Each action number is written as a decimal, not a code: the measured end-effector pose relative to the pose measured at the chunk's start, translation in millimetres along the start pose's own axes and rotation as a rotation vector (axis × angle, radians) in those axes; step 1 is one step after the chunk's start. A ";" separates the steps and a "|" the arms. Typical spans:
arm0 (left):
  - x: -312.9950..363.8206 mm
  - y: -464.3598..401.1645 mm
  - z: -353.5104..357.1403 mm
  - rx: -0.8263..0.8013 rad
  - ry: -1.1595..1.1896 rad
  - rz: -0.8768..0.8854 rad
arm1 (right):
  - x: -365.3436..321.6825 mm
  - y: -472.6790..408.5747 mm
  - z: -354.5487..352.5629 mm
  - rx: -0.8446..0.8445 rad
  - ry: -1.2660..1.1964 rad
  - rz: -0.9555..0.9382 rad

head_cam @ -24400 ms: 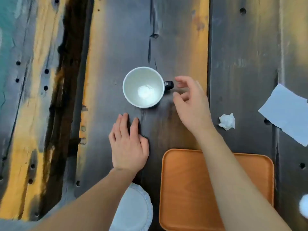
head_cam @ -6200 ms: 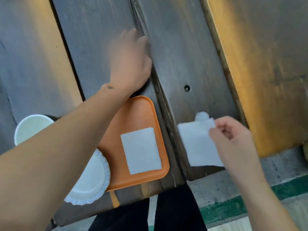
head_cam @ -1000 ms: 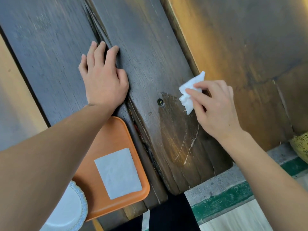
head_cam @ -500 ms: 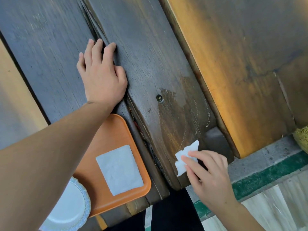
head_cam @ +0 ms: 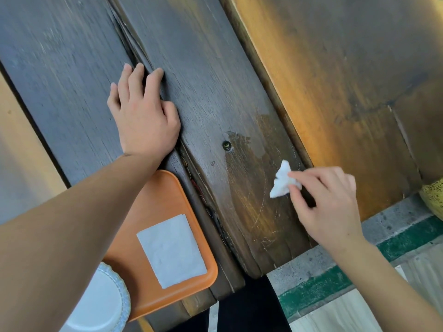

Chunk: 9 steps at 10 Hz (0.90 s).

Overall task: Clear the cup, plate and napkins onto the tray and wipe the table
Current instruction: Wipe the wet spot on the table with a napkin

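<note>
Wiping step: crumpled napkin (head_cam: pixel 284 180) pinched in right hand (head_cam: pixel 328 202) fingers
Left hand (head_cam: pixel 143 116) laid flat, released; unwiped surface (head_cam: pixel 215 80) to be covered next

My left hand (head_cam: pixel 143 116) lies flat, palm down, on the table (head_cam: pixel 211 75), fingers together and stretched away from me, the thumb tucked along its side. The forearm runs back toward me, bare, low over the table's near edge. My right hand (head_cam: pixel 328 202) hangs over the table nearer that edge, thumb and forefinger pinched on a crumpled napkin (head_cam: pixel 282 179), the other fingers curled loosely behind. Its wrist bends back off the edge.
</note>
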State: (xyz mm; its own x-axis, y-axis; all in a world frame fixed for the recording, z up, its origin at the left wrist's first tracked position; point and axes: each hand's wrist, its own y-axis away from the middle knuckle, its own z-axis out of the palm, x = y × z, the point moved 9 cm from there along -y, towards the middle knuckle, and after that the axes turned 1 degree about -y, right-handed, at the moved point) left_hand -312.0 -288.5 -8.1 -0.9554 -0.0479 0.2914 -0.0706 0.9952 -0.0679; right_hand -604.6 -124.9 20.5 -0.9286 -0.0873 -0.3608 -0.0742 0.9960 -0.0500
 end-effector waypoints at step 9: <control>1.0 -0.2 -0.6 0.012 -0.003 0.003 | -27.1 -104.7 15.8 0.145 -0.129 0.045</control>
State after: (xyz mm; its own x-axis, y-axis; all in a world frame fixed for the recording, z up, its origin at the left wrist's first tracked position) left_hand -312.8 -288.7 -7.2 -0.9564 -0.0453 0.2885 -0.0713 0.9942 -0.0800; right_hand -566.0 -227.1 20.8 -0.8747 -0.0539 -0.4817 0.0283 0.9864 -0.1616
